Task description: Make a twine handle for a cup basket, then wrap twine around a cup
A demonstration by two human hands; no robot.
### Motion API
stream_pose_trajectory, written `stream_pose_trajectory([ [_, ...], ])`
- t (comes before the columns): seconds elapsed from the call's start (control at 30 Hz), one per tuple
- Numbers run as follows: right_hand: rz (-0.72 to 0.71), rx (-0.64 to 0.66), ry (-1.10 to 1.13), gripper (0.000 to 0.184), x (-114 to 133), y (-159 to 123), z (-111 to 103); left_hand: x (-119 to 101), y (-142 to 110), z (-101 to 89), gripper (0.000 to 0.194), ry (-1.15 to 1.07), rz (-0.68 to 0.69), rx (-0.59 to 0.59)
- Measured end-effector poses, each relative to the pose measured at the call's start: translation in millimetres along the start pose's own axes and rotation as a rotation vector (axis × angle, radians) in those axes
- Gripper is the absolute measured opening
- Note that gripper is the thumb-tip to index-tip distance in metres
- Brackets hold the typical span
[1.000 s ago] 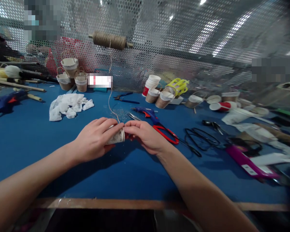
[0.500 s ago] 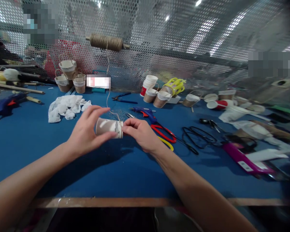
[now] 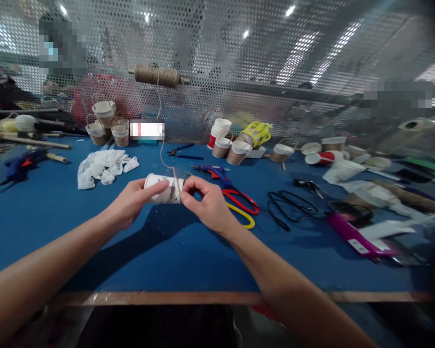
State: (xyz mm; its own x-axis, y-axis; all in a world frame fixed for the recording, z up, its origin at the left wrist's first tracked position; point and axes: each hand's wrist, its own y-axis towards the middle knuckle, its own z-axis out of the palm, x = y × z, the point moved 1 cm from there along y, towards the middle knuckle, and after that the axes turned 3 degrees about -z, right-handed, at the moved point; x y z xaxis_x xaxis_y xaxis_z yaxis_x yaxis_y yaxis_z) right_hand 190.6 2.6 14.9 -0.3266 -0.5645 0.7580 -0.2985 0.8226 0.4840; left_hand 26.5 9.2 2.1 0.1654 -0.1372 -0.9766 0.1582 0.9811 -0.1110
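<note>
Left hand (image 3: 130,205) wraps partway around a white paper cup (image 3: 166,195), thumb laid along the near side and the other fingers mostly out of sight behind it, in a firm but half-closed grip. The cup lies on its side between the two hands, over a blue table (image 3: 137,261), its surface marked with grey patches. At its right end, the right hand (image 3: 208,203) brings a curled thumb and forefinger near together, a small gap showing behind the tips, which touch the spot where twine (image 3: 161,153) crosses the cup. Whether they pinch the twine or the cup's edge cannot be told.

The twine runs down from a spool (image 3: 157,77) mounted at a perforated metal screen (image 3: 203,53). The step in hand looks to be laying the twine around that end of the cup; the next move seems to call for a steady cup and slight tension, so that the strand sits flat. A blue glue gun (image 3: 222,179) rests on the table just beyond the right hand, with pliers (image 3: 188,156) farther back.
</note>
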Motion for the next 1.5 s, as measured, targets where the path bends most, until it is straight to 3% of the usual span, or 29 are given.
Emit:
stream_pose_trajectory([
  [0.07,-0.055,0.01,-0.033,0.01,3.3,-1.5,1.3,-1.8,0.8,2.9,0.027,-0.04,-0.015,0.08],
  [0.17,-0.096,0.013,-0.056,0.011,4.1,-2.3,3.9,-4.2,4.0,3.4,0.024,-0.078,0.024,0.089],
  [0.4,-0.06,0.059,-0.115,0.01,-2.5,-1.0,12.0,2.4,7.1,2.9,0.027,-0.021,0.077,-0.103],
  [0.5,-0.005,-0.012,-0.182,0.009,-3.6,0.0,10.8,5.7,4.3,3.0,0.027,-0.034,0.054,-0.13],
  [0.6,-0.077,-0.084,-0.246,0.013,-2.7,0.7,9.3,8.0,2.2,1.9,0.027,-0.047,0.026,-0.126],
  [0.73,-0.19,-0.023,-0.238,0.009,-3.5,0.3,12.1,11.7,1.9,0.7,0.028,-0.04,0.039,-0.105],
  [0.93,-0.2,0.073,-0.161,0.017,-11.5,2.4,15.4,15.0,0.6,2.9,0.027,-0.02,0.018,-0.047],
  [1.1,-0.083,0.139,-0.032,0.02,-13.5,5.6,11.5,14.3,0.8,3.0,0.024,-0.099,-0.07,-0.053],
  [1.27,0.104,-0.084,0.0,0.022,-17.2,17.9,-22.1,12.7,0.8,1.2,0.021,-0.145,-0.144,-0.075],
  [1.33,0.148,-0.178,-0.138,0.024,-25.2,27.5,-44.0,12.7,0.4,0.5,0.021,-0.147,-0.158,-0.076],
  [1.4,0.275,-0.208,-0.503,0.024,-38.9,37.1,-64.4,12.9,0.0,-0.3,0.021,-0.143,-0.159,-0.073],
  [1.43,0.409,-0.121,-0.699,0.023,-48.3,41.0,-71.9,13.1,0.0,-0.7,0.021,-0.136,-0.156,-0.07],
  [1.5,0.533,-0.012,-0.768,0.017,-68.6,46.6,-80.9,13.8,0.3,-2.0,0.022,-0.116,-0.142,-0.067],
])
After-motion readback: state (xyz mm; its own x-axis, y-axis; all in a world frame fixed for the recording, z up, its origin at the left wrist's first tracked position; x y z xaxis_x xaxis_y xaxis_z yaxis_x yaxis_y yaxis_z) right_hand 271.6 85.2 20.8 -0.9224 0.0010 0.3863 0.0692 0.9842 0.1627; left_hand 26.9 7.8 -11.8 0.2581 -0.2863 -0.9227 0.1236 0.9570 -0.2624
